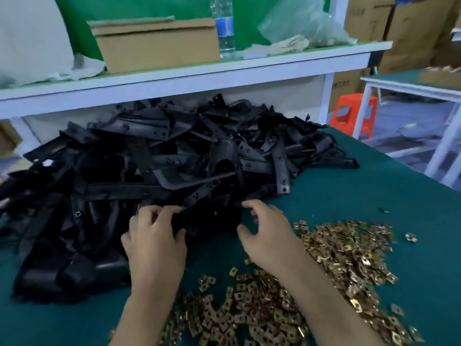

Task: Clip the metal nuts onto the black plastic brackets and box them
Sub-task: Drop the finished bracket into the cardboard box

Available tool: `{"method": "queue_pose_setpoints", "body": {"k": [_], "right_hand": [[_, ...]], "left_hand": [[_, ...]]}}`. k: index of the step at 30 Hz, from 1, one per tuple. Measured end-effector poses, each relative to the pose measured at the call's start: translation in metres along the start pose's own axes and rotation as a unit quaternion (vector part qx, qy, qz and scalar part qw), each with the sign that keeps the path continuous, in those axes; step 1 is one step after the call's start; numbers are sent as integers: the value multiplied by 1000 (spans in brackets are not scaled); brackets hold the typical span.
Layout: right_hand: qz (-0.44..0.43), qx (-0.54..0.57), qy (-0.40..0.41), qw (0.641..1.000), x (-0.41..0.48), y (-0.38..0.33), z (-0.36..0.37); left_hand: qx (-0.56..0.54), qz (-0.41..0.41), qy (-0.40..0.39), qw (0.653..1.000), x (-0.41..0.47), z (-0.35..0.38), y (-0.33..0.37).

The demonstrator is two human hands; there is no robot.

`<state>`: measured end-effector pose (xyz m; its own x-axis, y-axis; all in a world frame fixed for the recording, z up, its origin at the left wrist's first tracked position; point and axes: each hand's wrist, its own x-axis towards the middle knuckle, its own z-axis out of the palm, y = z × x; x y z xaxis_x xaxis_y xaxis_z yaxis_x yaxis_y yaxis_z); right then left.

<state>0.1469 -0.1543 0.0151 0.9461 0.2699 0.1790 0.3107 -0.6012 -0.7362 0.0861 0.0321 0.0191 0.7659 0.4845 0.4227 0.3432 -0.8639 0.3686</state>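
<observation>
Two hands in view. Left hand (154, 238) grips one bracket (185, 221) at the near edge of a single heap of black brackets (174, 156) — too many to count. Right hand (268, 236) is loose, fingers spread, holding nothing. Metal nuts (336, 255) — uncountable — lie scattered just right of it and under its wrist. Beyond both hands: one cardboard box (159, 43), one bottle (225, 28).
</observation>
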Motion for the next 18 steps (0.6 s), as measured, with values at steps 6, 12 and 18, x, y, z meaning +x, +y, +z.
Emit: {"method": "queue_pose_setpoints", "body": {"k": [6,12,18], "right_hand": [[-50,18,102,993,16,3,22],[-194,-156,48,967,63,-50,28],[-232,-118,111,959,79,-57,31]], "left_hand": [[-94,39,56,993,4,14,-17],[-97,61,77,990,1,14,-11],[-201,61,98,973,-3,7,-4]]}}
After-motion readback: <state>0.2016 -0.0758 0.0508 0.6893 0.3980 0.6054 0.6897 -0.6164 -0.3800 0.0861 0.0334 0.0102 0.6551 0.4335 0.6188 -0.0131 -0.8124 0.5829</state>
